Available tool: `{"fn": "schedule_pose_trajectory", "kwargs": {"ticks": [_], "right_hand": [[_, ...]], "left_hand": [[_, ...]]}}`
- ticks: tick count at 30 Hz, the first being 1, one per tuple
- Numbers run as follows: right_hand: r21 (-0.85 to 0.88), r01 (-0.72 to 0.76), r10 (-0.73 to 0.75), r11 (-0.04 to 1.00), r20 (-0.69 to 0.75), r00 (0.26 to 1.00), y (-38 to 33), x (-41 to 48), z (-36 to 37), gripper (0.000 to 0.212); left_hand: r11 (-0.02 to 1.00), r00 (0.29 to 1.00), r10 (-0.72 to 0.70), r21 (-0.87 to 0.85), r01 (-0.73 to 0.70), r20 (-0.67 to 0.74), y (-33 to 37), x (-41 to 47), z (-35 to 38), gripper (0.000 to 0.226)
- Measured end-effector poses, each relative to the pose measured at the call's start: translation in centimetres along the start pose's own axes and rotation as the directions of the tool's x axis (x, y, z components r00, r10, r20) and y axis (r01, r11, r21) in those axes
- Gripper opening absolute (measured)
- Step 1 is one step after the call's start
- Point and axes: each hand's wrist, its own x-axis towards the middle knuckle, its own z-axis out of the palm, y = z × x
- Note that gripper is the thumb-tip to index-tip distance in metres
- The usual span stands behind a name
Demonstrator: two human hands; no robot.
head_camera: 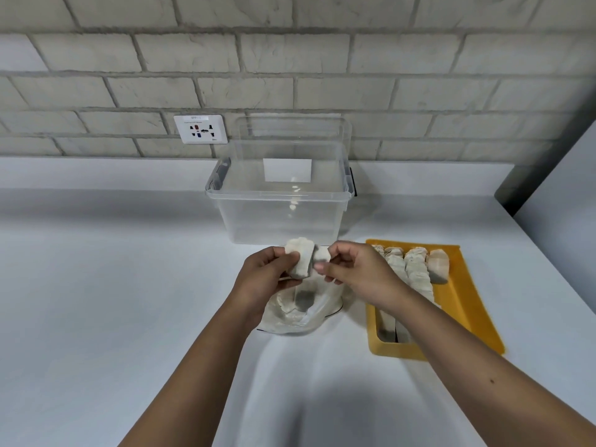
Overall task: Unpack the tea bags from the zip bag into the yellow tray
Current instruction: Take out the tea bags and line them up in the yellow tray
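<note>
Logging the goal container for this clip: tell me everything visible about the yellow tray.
The yellow tray is a shallow rectangular plastic-looking tray with a raised rim, lying flat on the white counter, right of the zip bag. Rows of pale tea bags stand packed along its left and far part; its right strip is bare. The right forearm crosses over its near left corner, hiding some contents. Neither hand touches it.

Clear bin (280,201) blocks behind; yellow tray's (464,304) right half lies open.
</note>
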Motion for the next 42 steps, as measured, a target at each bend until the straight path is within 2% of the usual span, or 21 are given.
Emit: {"fn": "schedule_pose_trajectory", "kwargs": {"ticks": [2,3,6,8,10,13,15,18,22,25,32,39,42], "right_hand": [[-0.017,0.064,-0.066,0.998,-0.116,0.991,-0.7,-0.7,-1.1,0.018],[-0.063,0.073,-0.081,0.995,-0.131,0.988,-1.1,-1.2,-1.9,0.017],[-0.285,0.027,-0.064,0.958,-0.122,0.990,-1.9,-2.9,-5.2,0.015],[-0.430,-0.009,-0.082,0.903,-0.194,0.978,-1.8,-4.0,-8.2,0.011],[-0.583,-0.046,-0.120,0.811,-0.244,0.962,-1.4,-4.8,-11.2,0.011],[-0.803,-0.172,-0.102,0.571,-0.277,0.955,0.0,-5.6,-14.7,0.012],[-0.859,-0.238,-0.035,0.453,-0.284,0.958,1.6,-6.0,-15.8,0.015],[-0.896,-0.264,0.054,0.357,-0.262,0.964,3.7,-6.5,-16.6,0.021],[-0.921,-0.261,0.114,0.288,-0.238,0.965,5.5,-6.1,-17.1,0.025],[-0.938,-0.250,0.079,0.242,-0.238,0.968,6.4,-5.1,-17.3,0.025],[-0.922,-0.289,0.001,0.257,-0.299,0.954,7.8,-2.1,-17.6,0.027],[-0.938,-0.282,-0.063,0.203,-0.300,0.952,8.7,-0.6,-17.3,0.031],[-0.929,-0.282,-0.056,0.240,-0.303,0.951,8.7,-0.6,-17.3,0.035]], "left_hand": [[0.998,1.000,0.024,0.061,-0.024,0.008,0.0,-0.2,0.6,0.009],[0.994,0.999,0.040,0.097,-0.041,0.008,0.0,-0.3,1.0,0.008],[0.980,0.996,0.085,0.177,-0.087,0.013,-0.1,-0.3,2.5,0.007],[0.975,0.995,0.096,0.200,-0.100,0.034,-0.4,-0.2,4.1,0.009],[0.966,0.993,0.102,0.234,-0.112,0.052,-0.8,-0.1,5.7,0.011],[0.942,0.988,0.117,0.303,-0.141,0.097,-1.5,0.2,8.0,0.012],[0.931,0.985,0.118,0.331,-0.152,0.122,-1.9,0.4,9.2,0.011],[0.930,0.983,0.103,0.336,-0.149,0.151,-2.4,1.1,10.7,0.010],[0.916,0.980,0.092,0.370,-0.152,0.176,-3.0,1.8,11.9,0.011],[0.904,0.980,0.090,0.398,-0.154,0.176,-3.4,2.5,12.2,0.011],[0.903,0.980,0.068,0.406,-0.141,0.188,-4.1,3.4,12.5,0.013],[0.908,0.982,0.059,0.400,-0.128,0.181,-4.4,4.0,12.4,0.015],[0.913,0.984,0.069,0.386,-0.130,0.167,-4.4,4.0,12.5,0.016]]}}
